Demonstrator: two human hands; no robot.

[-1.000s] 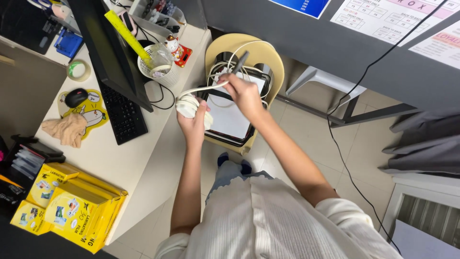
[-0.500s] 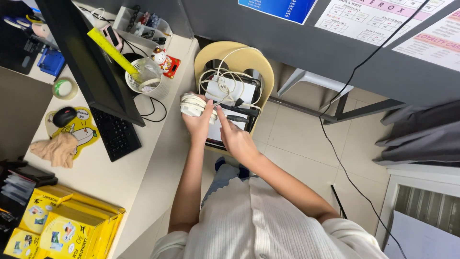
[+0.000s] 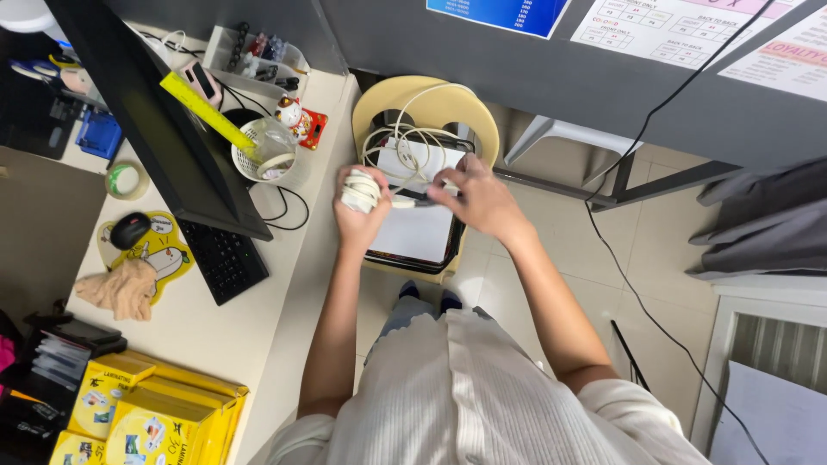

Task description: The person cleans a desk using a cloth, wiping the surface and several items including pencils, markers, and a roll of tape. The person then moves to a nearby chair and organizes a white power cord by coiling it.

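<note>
My left hand (image 3: 360,222) grips a coiled bundle of white cable (image 3: 359,189), held over the edge between the desk and a cream plastic chair (image 3: 428,96). A strand of the same cable runs right to my right hand (image 3: 476,199), which pinches it near the chair seat. More loose loops of white cable (image 3: 403,142) lie on the chair, on top of a flat black-edged device with a white face (image 3: 413,232).
On the cream desk (image 3: 258,293) at left stand a black monitor (image 3: 155,112), keyboard (image 3: 224,258), mouse (image 3: 129,230), white basket with a yellow ruler (image 3: 258,159), tape roll (image 3: 125,180) and yellow boxes (image 3: 146,413). A grey partition (image 3: 534,60) and black cord (image 3: 620,258) lie beyond.
My right hand has swung from below the bundle out to the right, drawing the cable strand with it. The left hand keeps its hold on the coil.
</note>
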